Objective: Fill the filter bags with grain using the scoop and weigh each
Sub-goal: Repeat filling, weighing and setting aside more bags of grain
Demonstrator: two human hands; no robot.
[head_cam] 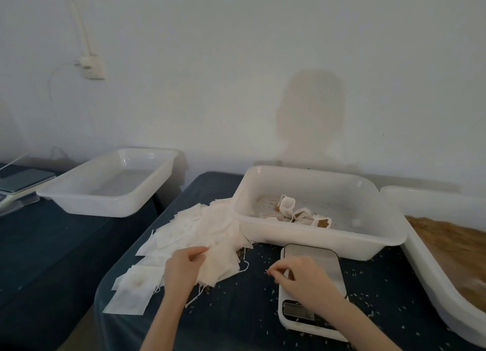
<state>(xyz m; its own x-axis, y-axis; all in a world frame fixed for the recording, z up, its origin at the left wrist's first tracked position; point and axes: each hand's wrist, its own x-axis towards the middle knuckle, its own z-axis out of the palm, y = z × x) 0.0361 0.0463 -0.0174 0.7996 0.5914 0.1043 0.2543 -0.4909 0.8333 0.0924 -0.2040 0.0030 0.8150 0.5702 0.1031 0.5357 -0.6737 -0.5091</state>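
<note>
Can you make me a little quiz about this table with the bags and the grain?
1. True or false: the scale has a bag on it.
2. Which hand touches the pile of empty bags: A left hand, B right hand?
3. The filled bags lie in the ____ tub.

Key: 1 false. 2 A. 3 middle; the grain tub is right of it.

An empty white tub sits on a dark-clothed side table at left, beside a flat dark device, below a wall socket with a plugged-in cord.
</note>
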